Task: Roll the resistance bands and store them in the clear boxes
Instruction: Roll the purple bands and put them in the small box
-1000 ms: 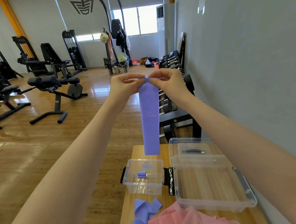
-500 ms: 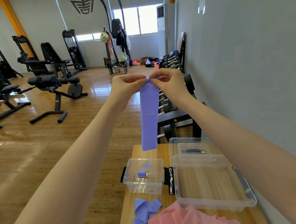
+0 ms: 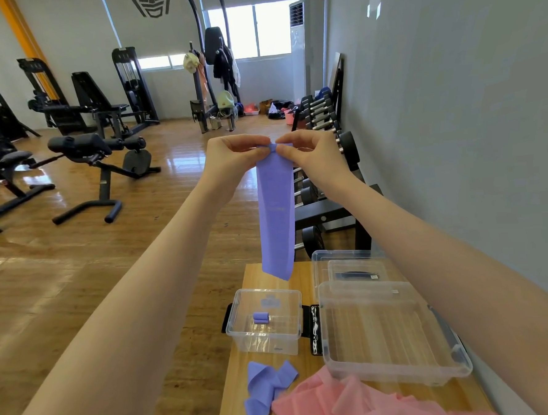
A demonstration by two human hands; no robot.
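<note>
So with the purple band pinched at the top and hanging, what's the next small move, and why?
Probably keep rolling downward: both hands, left and right, pinch a small roll at the top of the band, and most of it hangs unrolled above the small box.

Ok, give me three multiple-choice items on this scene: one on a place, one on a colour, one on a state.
1. Where does the rolled purple band lie?
A. small clear box
B. floor
C. large clear box

2. What colour is the band hanging from the hands?
A. green
B. purple
C. yellow

3. How is the hanging band held?
A. left hand only
B. lying on the table
C. pinched at its top by both hands

Answers: 1 A, it shows through the small box's wall. 2 B, plainly purple. 3 C, the right hand pinches too.
</note>
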